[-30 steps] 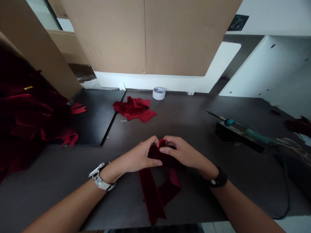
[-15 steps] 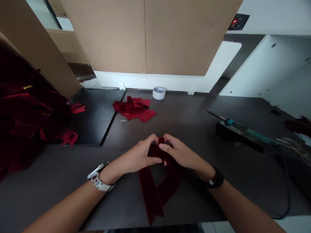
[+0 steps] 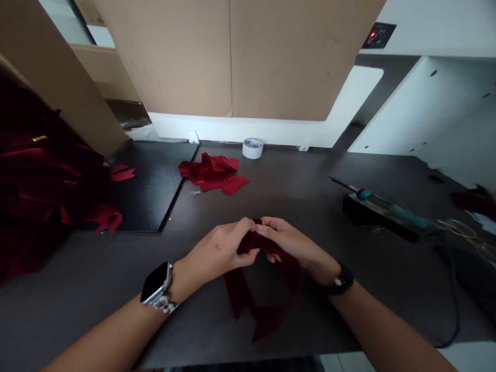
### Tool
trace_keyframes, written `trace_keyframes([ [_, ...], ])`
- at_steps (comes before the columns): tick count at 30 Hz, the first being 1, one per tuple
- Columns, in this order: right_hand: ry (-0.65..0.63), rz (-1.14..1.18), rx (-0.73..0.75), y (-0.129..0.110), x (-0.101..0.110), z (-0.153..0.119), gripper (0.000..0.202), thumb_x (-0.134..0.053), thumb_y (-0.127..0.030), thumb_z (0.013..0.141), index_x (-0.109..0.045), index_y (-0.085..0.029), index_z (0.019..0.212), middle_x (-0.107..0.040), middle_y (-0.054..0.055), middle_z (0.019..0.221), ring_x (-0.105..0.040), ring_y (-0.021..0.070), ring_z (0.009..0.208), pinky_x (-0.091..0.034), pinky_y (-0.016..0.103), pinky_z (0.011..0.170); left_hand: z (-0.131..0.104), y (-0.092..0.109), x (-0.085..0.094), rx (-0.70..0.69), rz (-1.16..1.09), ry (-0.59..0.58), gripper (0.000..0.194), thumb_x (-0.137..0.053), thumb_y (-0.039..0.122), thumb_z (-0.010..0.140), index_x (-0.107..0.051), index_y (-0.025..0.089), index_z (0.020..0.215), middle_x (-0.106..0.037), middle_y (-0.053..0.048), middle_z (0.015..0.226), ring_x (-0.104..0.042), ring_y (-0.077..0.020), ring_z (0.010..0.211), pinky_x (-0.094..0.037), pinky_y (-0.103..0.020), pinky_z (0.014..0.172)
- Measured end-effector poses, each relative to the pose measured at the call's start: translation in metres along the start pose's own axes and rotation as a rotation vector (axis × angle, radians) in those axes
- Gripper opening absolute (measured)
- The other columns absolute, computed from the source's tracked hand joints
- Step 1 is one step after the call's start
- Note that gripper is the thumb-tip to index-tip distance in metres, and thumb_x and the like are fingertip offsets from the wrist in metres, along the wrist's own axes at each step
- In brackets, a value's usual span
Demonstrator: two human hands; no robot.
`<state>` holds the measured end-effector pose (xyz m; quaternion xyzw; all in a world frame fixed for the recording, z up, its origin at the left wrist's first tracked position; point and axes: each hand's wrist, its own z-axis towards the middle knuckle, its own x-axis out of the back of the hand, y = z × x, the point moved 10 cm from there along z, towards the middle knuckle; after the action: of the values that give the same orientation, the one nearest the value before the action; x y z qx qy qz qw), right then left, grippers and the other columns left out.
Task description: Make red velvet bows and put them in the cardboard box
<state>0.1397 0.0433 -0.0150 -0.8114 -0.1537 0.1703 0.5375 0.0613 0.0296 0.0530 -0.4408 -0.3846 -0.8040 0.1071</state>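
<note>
Between my two hands is a dark red velvet ribbon (image 3: pixel 289 279), folded at the top, with its tails hanging down toward the table's front edge. My left hand (image 3: pixel 228 246) pinches the folded part from the left, thumb below and fingers above. From the right, my right hand (image 3: pixel 285 238) grips the same fold, its thumb pressed near the left fingertips. The fingers cover much of the fold, so its exact shape is hidden. One tail ends in a notched cut.
Cut red fabric pieces (image 3: pixel 214 173) lie ahead, near a white tape roll (image 3: pixel 252 148). A heap of red velvet bows (image 3: pixel 50 191) covers part of a black board (image 3: pixel 155 181) at left. A soldering iron (image 3: pixel 372 199) rests on its black holder at right, its cable trailing forward.
My left hand has rolled over, turning the watch face up. The folded ribbon has turned in my fingers, and its tails have drawn up and curved to the right.
</note>
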Motion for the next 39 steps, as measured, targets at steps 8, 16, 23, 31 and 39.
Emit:
trace_keyframes([
  [8,-0.037,0.065,-0.089,0.005,-0.005,-0.002,0.034,-0.068,-0.046,0.080,-0.050,-0.018,0.080,-0.049,-0.007,0.059,-0.044,0.0048,0.037,-0.034,0.016,0.033,-0.007,0.026,0.000,-0.297,0.277,-0.097,0.025,-0.039,0.020,0.096,-0.060,0.020,0.109,-0.064,-0.009,0.108,-0.064,-0.0175,0.091,-0.054,-0.028,0.077],
  [16,0.077,-0.285,0.227,-0.020,0.006,-0.003,0.025,-0.055,-0.034,0.088,-0.053,-0.020,0.109,-0.056,0.002,0.090,-0.055,0.0132,0.072,-0.050,0.027,0.064,-0.005,0.023,-0.002,-0.236,0.184,-0.122,0.022,-0.041,0.012,0.088,-0.060,0.016,0.099,-0.068,-0.009,0.096,-0.065,-0.0185,0.083,-0.054,-0.029,0.073],
  [23,0.245,-0.822,1.103,-0.087,-0.029,-0.075,0.017,-0.047,-0.016,0.093,-0.058,-0.025,0.101,-0.060,0.005,0.091,-0.058,0.0191,0.083,-0.050,0.034,0.075,0.006,-0.027,0.008,0.232,-0.113,0.017,0.007,-0.058,0.020,0.076,-0.062,0.017,0.081,-0.065,-0.001,0.069,-0.057,-0.0140,0.062,-0.045,-0.026,0.062],
  [31,0.048,-1.262,1.050,-0.064,-0.055,-0.054,0.024,-0.061,-0.031,0.091,-0.053,-0.014,0.106,-0.058,0.012,0.102,-0.053,0.0252,0.096,-0.050,0.039,0.084,-0.005,-0.069,-0.013,0.701,-0.883,-0.006,0.014,-0.065,0.028,0.069,-0.063,0.015,0.072,-0.056,0.004,0.057,-0.045,-0.0074,0.050,-0.033,-0.019,0.047],
  [39,0.222,-1.244,1.286,-0.079,-0.053,-0.072,0.011,-0.049,-0.007,0.093,-0.058,-0.012,0.092,-0.060,0.009,0.090,-0.053,0.0198,0.086,-0.050,0.033,0.080,-0.010,-0.064,-0.032,0.801,-1.184,-0.063,0.022,-0.073,0.031,0.063,-0.060,0.015,0.070,-0.049,0.007,0.051,-0.037,-0.0037,0.042,-0.025,-0.016,0.041],
])
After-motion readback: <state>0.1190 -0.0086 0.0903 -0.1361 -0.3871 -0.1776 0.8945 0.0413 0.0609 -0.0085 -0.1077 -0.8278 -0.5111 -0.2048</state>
